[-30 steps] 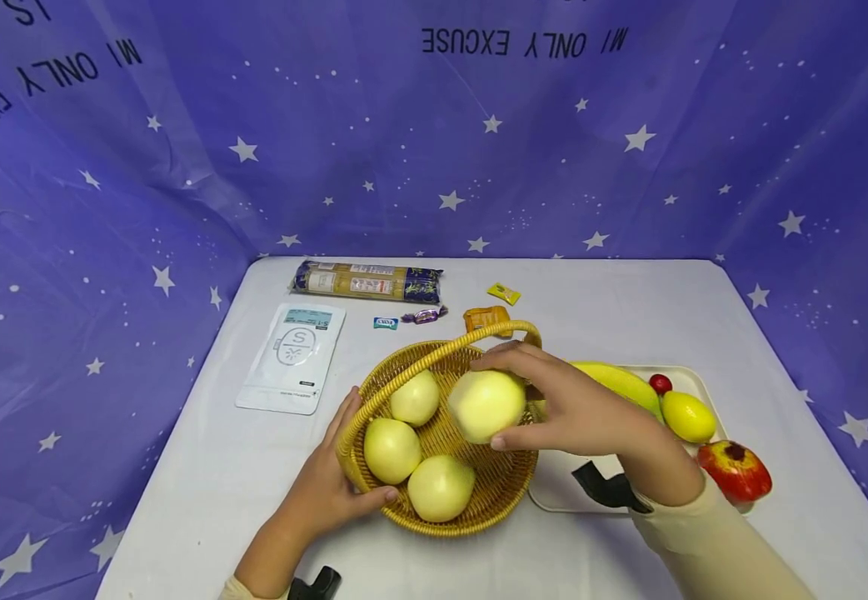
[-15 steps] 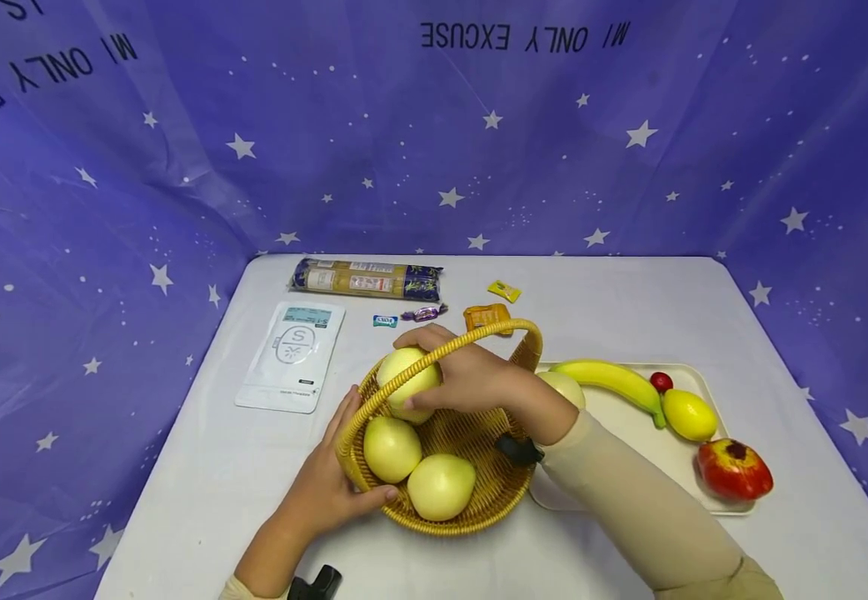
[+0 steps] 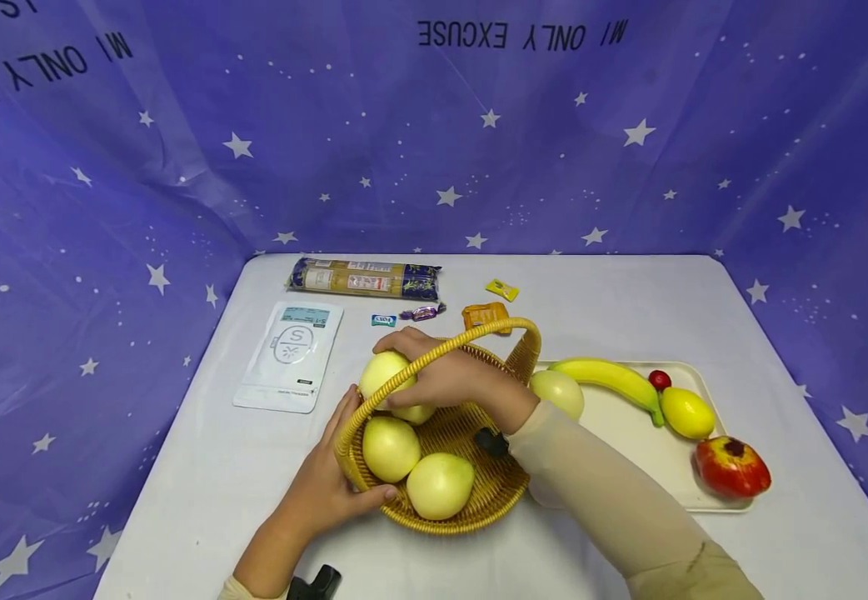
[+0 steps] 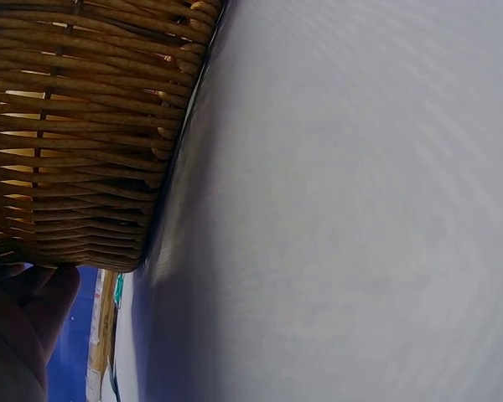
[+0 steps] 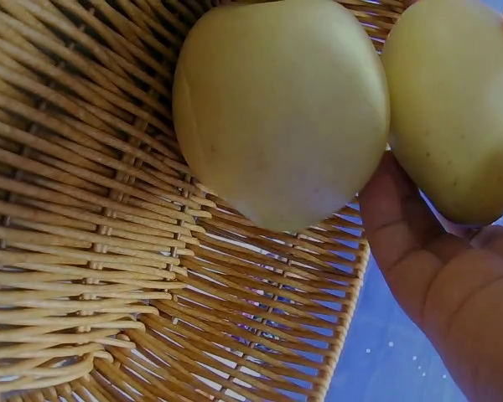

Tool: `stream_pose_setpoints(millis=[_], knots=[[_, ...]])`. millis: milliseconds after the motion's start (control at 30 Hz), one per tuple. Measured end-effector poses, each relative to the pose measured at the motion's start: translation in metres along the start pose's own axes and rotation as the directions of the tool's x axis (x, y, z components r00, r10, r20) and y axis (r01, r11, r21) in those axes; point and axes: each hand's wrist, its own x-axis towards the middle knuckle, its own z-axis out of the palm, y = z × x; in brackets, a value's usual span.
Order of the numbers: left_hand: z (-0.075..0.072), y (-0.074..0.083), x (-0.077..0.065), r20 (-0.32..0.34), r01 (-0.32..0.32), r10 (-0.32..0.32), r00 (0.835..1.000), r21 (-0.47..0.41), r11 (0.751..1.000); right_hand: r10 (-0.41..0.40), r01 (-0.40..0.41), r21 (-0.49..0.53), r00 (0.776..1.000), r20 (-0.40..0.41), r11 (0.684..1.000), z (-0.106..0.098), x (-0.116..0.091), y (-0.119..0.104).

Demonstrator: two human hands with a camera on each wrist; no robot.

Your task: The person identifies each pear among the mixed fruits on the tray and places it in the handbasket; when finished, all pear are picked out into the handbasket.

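Note:
A round wicker basket (image 3: 479, 421) with an arched handle contains several pale yellow pears (image 3: 441, 486). My left hand (image 3: 329, 487) holds its left side, thumb over the rim. In the left wrist view, fingers touch the woven basket wall (image 4: 75, 151). My right hand (image 3: 452, 379) reaches under the handle and grips another pear (image 3: 383, 373) at the far-left rim, above one lying inside. The right wrist view shows this held pear (image 5: 457, 109) beside the pear (image 5: 281, 109) in the basket, with the thumb and fingers around it.
Right of the basket, a cream tray (image 3: 644, 454) bears a pear (image 3: 558, 393), banana (image 3: 610, 379), small red fruit (image 3: 659, 380), lemon (image 3: 687, 412) and pomegranate (image 3: 732, 468). Behind lie a noodle pack (image 3: 362, 278), wrapped sweets (image 3: 422, 312) and a white pouch (image 3: 289, 357).
My right hand has carried the pear leftward from over the basket's right half, under the handle, to the far-left rim. My left hand has stayed on the basket.

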Motion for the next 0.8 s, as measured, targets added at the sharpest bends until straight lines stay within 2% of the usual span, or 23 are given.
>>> stream_pose_setpoints(millis=[200, 367, 467, 600, 800], knots=[[-0.001, 0.001, 0.0, -0.005, 0.0, 0.0, 1.0, -0.004, 1.0, 0.074, -0.069, -0.12, 0.997, 0.035, 0.99, -0.001, 0.003, -0.007], [-0.001, 0.001, 0.0, -0.013, -0.012, 0.012, 1.0, 0.002, 1.0, 0.14, -0.111, -0.255, 0.986, 0.095, 0.961, -0.005, 0.001, -0.007], [-0.001, 0.001, -0.001, -0.019, -0.025, 0.025, 1.0, 0.014, 1.0, 0.157, -0.122, -0.266, 0.981, 0.113, 0.956, -0.003, 0.001, -0.001], [-0.001, 0.001, -0.001, -0.022, -0.035, 0.036, 0.999, 0.017, 0.999, 0.186, -0.161, -0.201, 0.976, 0.115, 0.966, 0.004, 0.001, 0.01], [-0.001, 0.001, 0.0, -0.022, -0.018, 0.018, 1.0, -0.004, 1.0, 0.196, -0.167, -0.219, 0.974, 0.118, 0.961, 0.015, 0.004, 0.022]])
